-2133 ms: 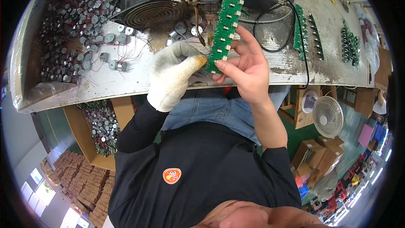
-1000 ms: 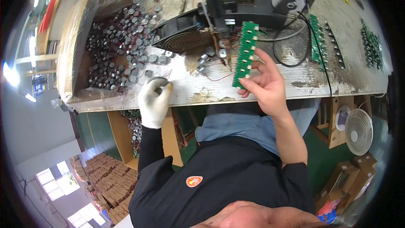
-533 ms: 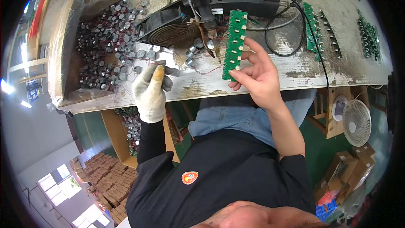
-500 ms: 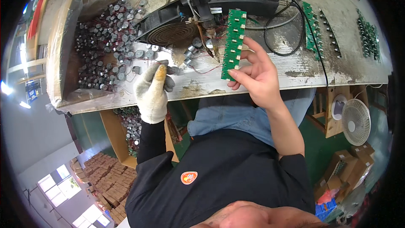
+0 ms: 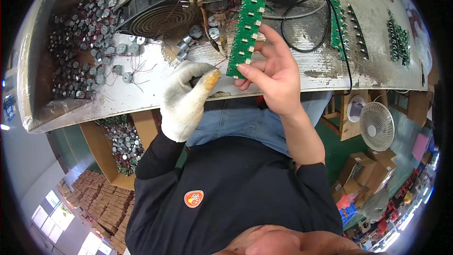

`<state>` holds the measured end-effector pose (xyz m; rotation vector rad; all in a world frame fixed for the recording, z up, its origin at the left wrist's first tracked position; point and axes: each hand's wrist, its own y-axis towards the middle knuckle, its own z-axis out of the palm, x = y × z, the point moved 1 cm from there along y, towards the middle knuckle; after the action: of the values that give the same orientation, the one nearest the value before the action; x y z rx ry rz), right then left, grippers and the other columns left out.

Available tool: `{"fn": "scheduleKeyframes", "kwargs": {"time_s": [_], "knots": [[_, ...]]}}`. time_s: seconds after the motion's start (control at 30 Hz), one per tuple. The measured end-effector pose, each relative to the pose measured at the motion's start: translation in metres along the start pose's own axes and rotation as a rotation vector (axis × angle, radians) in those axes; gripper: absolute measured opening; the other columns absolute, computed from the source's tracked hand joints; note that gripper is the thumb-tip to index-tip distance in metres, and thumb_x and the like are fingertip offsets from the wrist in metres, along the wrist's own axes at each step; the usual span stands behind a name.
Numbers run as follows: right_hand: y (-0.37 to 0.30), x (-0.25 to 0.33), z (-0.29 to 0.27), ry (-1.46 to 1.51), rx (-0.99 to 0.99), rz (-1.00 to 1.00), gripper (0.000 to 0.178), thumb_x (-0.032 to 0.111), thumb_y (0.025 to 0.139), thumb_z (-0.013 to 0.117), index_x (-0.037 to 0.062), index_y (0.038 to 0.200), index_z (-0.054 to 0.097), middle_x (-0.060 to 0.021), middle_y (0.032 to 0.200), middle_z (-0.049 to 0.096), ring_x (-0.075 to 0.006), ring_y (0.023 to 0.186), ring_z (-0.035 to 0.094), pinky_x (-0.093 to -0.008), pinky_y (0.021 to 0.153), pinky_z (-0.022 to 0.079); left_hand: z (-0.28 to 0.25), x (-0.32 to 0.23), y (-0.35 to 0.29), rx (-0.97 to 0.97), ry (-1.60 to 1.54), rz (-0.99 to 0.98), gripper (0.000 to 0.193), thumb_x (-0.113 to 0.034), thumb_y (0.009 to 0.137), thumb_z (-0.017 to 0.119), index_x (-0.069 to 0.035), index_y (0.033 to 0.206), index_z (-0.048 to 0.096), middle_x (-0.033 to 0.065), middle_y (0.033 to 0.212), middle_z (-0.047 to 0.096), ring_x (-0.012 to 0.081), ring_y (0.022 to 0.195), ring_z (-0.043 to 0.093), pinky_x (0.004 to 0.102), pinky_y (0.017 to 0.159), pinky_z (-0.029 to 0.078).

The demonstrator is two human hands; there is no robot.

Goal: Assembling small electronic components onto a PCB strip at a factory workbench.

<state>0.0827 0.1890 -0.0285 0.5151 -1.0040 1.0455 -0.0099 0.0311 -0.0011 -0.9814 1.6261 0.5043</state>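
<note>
My right hand (image 5: pixel 279 79), bare, pinches the lower end of a long green circuit board (image 5: pixel 246 30) between thumb and fingers. The board stands tilted above the bench edge, with small white connectors along one side. My left hand (image 5: pixel 184 101) wears a white glove with a yellow-stained thumb. Its thumb and fingers are pressed together just left of the board's lower end; what they pinch is hidden. Close above, a soldering iron (image 5: pixel 222 30) points down beside a thin metal tube (image 5: pixel 207 23). Small silver motors (image 5: pixel 184 46) with red wires lie left of the tip.
A heap of small motors (image 5: pixel 78 42) fills a plastic-lined box (image 5: pixel 29 78) at the left. A black fan unit (image 5: pixel 163 19) stands behind my left hand. More circuit boards (image 5: pixel 337 26) and a looped black cable (image 5: pixel 284 30) lie to the right. Below the bench is a carton (image 5: pixel 94 148) of parts.
My left hand has moved right, from beside the loose motors to the board's lower end. The whole view has shifted, and my right hand still holds the board.
</note>
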Motion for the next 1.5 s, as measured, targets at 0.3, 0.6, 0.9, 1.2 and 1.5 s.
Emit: {"fn": "scheduleKeyframes", "kwargs": {"time_s": [0.3,0.6,0.9,1.2,1.5], "knots": [[0.006,0.005,0.003,0.039,-0.01,-0.023,0.07,-0.013,0.082,0.059,0.0043,0.143,0.028,-0.0176,0.111,0.057,-0.0201,0.07,0.067,-0.0255,0.055,0.054,0.004,-0.006,0.016,0.244,-0.322,-0.234,0.017,-0.012,0.084,0.064,0.003,0.093,0.065,0.0057,0.083,0.064,0.0099,0.074,0.059,0.0239,0.067,0.047],[0.012,0.004,0.004,0.059,-0.012,-0.071,0.071,-0.013,0.082,0.059,0.0048,0.143,0.027,-0.0175,0.111,0.057,-0.0203,0.071,0.067,-0.0259,0.055,0.055,0.006,0.0,0.022,0.226,-0.567,-0.315,0.015,-0.011,0.084,0.06,0.004,0.088,0.062,0.0082,0.082,0.064,0.0127,0.073,0.062,0.0251,0.066,0.051],[0.015,0.004,0.004,0.067,-0.017,-0.076,0.071,-0.013,0.082,0.059,0.0048,0.143,0.026,-0.0181,0.112,0.057,-0.0213,0.071,0.067,-0.0265,0.055,0.056,0.005,-0.001,0.025,0.244,-0.624,-0.34,0.013,-0.008,0.084,0.059,0.004,0.088,0.06,0.0093,0.083,0.063,0.0147,0.075,0.063,0.0271,0.068,0.053],[0.017,0.01,0.007,0.058,-0.006,-0.105,0.071,-0.013,0.082,0.059,0.0045,0.143,0.028,-0.0178,0.112,0.056,-0.0217,0.073,0.068,-0.0273,0.056,0.057,0.005,-0.008,0.025,0.23,-0.739,-0.324,0.012,-0.007,0.085,0.059,0.005,0.087,0.059,0.0108,0.085,0.063,0.0167,0.075,0.063,0.0293,0.07,0.054],[0.013,0.005,0.002,0.055,0.003,-0.1,0.071,-0.014,0.082,0.058,0.0047,0.143,0.027,-0.0172,0.113,0.056,-0.0209,0.074,0.068,-0.0269,0.058,0.057,0.007,-0.001,0.022,0.246,-0.651,-0.305,0.013,-0.007,0.084,0.059,0.005,0.088,0.059,0.01,0.084,0.063,0.0151,0.075,0.063,0.0268,0.069,0.053]]}}
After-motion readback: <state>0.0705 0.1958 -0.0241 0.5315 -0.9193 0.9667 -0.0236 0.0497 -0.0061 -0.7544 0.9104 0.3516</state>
